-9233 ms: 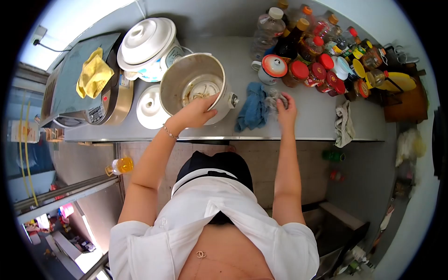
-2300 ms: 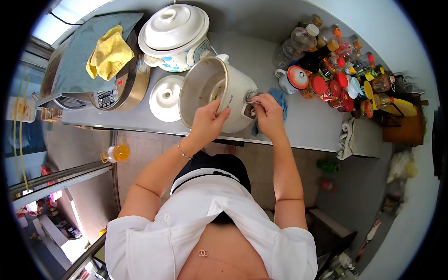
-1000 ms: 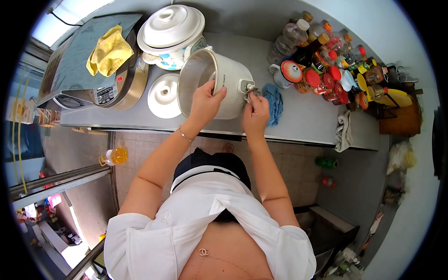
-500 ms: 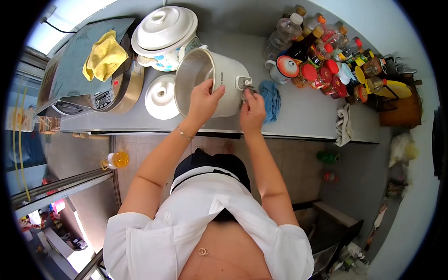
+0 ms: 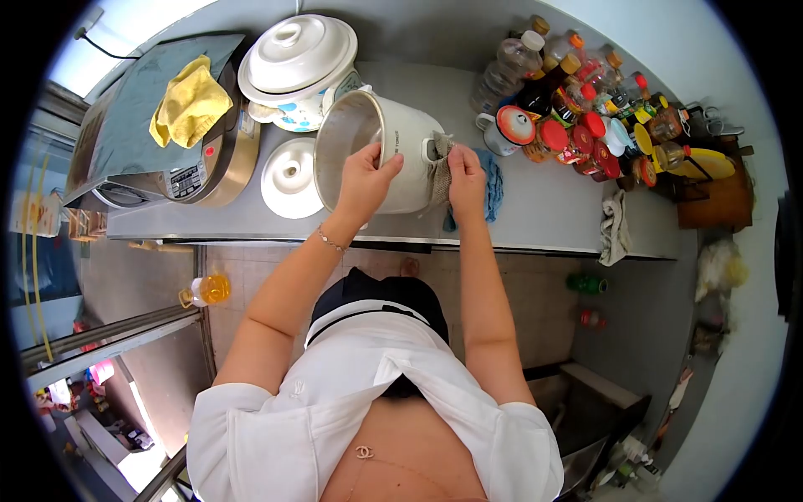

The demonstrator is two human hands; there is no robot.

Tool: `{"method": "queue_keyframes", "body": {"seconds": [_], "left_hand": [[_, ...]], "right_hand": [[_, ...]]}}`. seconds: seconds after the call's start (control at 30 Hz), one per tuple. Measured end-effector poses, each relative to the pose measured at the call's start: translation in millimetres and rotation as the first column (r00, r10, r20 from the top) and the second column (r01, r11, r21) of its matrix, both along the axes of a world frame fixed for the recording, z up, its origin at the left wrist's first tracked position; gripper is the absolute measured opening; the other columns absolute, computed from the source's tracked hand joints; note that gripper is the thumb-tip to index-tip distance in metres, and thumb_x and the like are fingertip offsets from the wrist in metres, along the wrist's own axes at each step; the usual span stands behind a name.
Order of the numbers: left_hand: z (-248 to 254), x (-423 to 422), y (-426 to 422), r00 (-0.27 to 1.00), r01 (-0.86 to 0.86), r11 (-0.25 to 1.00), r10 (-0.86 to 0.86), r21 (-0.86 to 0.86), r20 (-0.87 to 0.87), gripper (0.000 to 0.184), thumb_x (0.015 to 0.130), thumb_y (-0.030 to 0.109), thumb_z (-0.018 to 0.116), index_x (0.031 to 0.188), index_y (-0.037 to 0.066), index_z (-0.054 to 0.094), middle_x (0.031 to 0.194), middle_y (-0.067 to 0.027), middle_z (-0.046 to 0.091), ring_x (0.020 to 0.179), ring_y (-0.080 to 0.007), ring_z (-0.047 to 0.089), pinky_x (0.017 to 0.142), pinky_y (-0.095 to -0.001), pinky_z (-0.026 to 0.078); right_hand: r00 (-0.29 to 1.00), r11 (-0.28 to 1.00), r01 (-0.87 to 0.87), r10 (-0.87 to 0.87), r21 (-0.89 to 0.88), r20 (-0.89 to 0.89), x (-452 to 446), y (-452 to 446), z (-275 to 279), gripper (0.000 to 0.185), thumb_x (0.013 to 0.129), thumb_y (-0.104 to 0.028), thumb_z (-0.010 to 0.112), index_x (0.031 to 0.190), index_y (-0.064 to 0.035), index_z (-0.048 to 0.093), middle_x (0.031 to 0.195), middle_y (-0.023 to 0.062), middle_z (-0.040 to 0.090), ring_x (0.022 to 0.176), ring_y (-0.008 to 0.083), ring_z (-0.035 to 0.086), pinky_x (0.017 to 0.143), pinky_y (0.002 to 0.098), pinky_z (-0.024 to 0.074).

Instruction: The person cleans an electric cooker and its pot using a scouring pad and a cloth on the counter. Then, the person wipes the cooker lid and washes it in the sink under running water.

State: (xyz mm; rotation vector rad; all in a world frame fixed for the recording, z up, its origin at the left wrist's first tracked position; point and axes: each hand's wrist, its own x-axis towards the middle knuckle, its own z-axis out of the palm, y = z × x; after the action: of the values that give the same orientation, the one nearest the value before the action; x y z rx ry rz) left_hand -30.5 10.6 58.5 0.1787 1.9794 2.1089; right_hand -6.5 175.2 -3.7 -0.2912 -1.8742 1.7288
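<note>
A deep whitish pot (image 5: 411, 171) is tipped on its side near the counter's front edge, its mouth facing left. My left hand (image 5: 366, 180) grips the pot's rim, with the thumb on the outer wall. Pinched in my right hand (image 5: 466, 177) is a grey mesh scrubber (image 5: 439, 171), spread against the pot's side around its fitting. A crumpled blue cloth (image 5: 492, 188) lies on the counter just right of that hand, partly hidden by it. Left of the pot, a round white lid (image 5: 291, 180) rests flat.
A lidded white cooker (image 5: 297, 63) stands at the back left, beside a larger appliance (image 5: 224, 159) with a yellow cloth (image 5: 191, 102) on top. An enamel mug (image 5: 508, 130) and several jars and bottles (image 5: 577, 138) fill the right back. A grey rag (image 5: 616, 227) hangs over the front edge.
Over the last seconds the pot was tipped and the scrubber brought from beside the blue cloth to its side. Since half a second ago, my right hand has moved right and the scrubber is stretched wider.
</note>
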Motion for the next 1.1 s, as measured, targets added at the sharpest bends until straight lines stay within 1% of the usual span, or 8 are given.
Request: {"method": "queue_keyframes", "body": {"seconds": [0.23,0.33,0.43,0.53,0.73,0.83,0.93,1.1], "left_hand": [[-2.8,0.9,3.5,0.999,0.036,0.997,-0.037,-0.067,-0.019,0.018,0.081,0.011,0.061,0.092,-0.002,0.060,0.072,0.0026,0.057,0.060,-0.0012,0.044,0.051,-0.0161,0.035],[-7.2,-0.4,6.2,1.000,-0.009,0.999,0.009,0.034,-0.004,0.017,0.081,0.011,0.061,0.091,-0.002,0.060,0.069,0.0036,0.056,0.058,-0.0010,0.043,0.050,-0.0164,0.033],[-6.8,-1.3,1.4,0.999,0.041,0.998,-0.042,-0.042,-0.013,0.017,0.081,0.010,0.061,0.091,-0.003,0.060,0.069,0.0036,0.056,0.058,-0.0012,0.043,0.050,-0.0166,0.033],[3.9,1.1,3.3,1.000,0.011,0.997,-0.013,-0.079,-0.024,0.016,0.081,0.010,0.060,0.091,-0.003,0.060,0.069,0.0033,0.056,0.059,-0.0013,0.043,0.050,-0.0167,0.033],[0.7,-0.7,-3.5,0.998,0.046,0.995,-0.049,-0.093,-0.028,0.018,0.081,0.011,0.061,0.092,-0.003,0.060,0.071,0.0019,0.057,0.060,-0.0020,0.045,0.051,-0.0173,0.036],[-4.4,-2.4,-3.6,1.000,0.001,0.999,-0.001,0.050,0.001,0.019,0.081,0.010,0.061,0.094,-0.004,0.060,0.072,0.0014,0.058,0.060,-0.0018,0.046,0.052,-0.0171,0.036],[-5.4,-3.1,-8.0,0.998,0.060,0.996,-0.061,-0.064,-0.014,0.020,0.081,0.010,0.060,0.095,-0.004,0.059,0.074,0.0001,0.060,0.061,-0.0024,0.048,0.052,-0.0172,0.038],[-7.6,-4.9,-8.8,0.999,0.041,0.999,-0.041,-0.006,0.010,0.021,0.081,0.010,0.060,0.096,-0.004,0.059,0.077,-0.0016,0.061,0.064,-0.0041,0.051,0.055,-0.0181,0.040]], "right_hand": [[0.991,0.943,0.062,-0.018,-0.327,0.135,-8.4,3.8,2.0,0.021,0.086,-0.017,0.056,0.092,0.0031,0.062,0.079,0.0055,0.059,0.074,0.0137,0.053,0.068,0.0262,0.0414],[0.991,0.966,0.115,-0.128,0.232,0.043,-3.0,-3.5,13.0,0.021,0.085,-0.016,0.058,0.089,0.0037,0.062,0.075,0.0055,0.060,0.070,0.0108,0.051,0.065,0.0254,0.0414],[0.988,0.967,0.065,-0.026,-0.248,0.155,-10.4,5.1,10.7,0.022,0.083,-0.017,0.060,0.087,0.0049,0.062,0.075,0.0053,0.061,0.069,0.0091,0.051,0.064,0.0244,0.0416],[0.985,0.997,0.083,-0.083,0.009,0.154,-9.6,4.7,7.8,0.022,0.083,-0.016,0.061,0.087,0.0055,0.062,0.076,0.0044,0.061,0.069,0.0076,0.050,0.062,0.0237,0.0416],[0.989,0.976,0.070,-0.041,-0.207,0.140,-11.0,3.7,11.2,0.020,0.082,-0.015,0.061,0.087,0.0041,0.062,0.075,0.0058,0.060,0.070,0.0110,0.052,0.065,0.0234,0.0412],[1.000,0.986,0.024,-0.025,0.167,0.003,-4.4,-2.4,11.4,0.021,0.082,-0.016,0.061,0.088,0.0040,0.062,0.075,0.0067,0.059,0.071,0.0129,0.052,0.066,0.0240,0.0412],[0.997,0.996,0.061,-0.059,-0.062,0.044,-13.0,4.1,6.8,0.020,0.082,-0.015,0.061,0.087,0.0043,0.061,0.076,0.0067,0.058,0.070,0.0132,0.052,0.065,0.0242,0.0411],[0.998,0.996,0.056,-0.056,0.070,0.000,-11.2,-0.1,9.4,0.018,0.081,-0.014,0.061,0.086,0.0033,0.062,0.076,0.0074,0.058,0.069,0.0138,0.052,0.065,0.0245,0.0411]]}}
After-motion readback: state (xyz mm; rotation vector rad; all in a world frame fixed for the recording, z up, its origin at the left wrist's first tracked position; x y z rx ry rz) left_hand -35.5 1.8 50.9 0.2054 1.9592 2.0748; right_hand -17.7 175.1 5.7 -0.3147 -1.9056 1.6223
